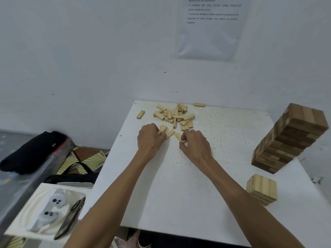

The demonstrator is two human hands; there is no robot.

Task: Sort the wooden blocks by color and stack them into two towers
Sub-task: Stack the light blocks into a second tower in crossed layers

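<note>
A loose pile of light wooden blocks (174, 114) lies at the far side of the white table (179, 185). My left hand (149, 139) grips light blocks (163, 130) at the pile's near edge. My right hand (194, 142) pinches one light block (178, 136) between thumb and fingers. A tall tower of dark brown blocks (290, 136) stands at the right edge, leaning in this wide view. A short tower of light blocks (262, 189) stands in front of it. Single light blocks lie apart at the far left (140, 114) and the far edge (199, 104).
A white box with a phone (70, 219) and two white earbud-like items (53, 206) sits left of the table. A black cloth (34, 151) and a patterned bag (84, 160) lie on the floor. The wall rises directly behind the table, with a printed sheet (211, 27) on it.
</note>
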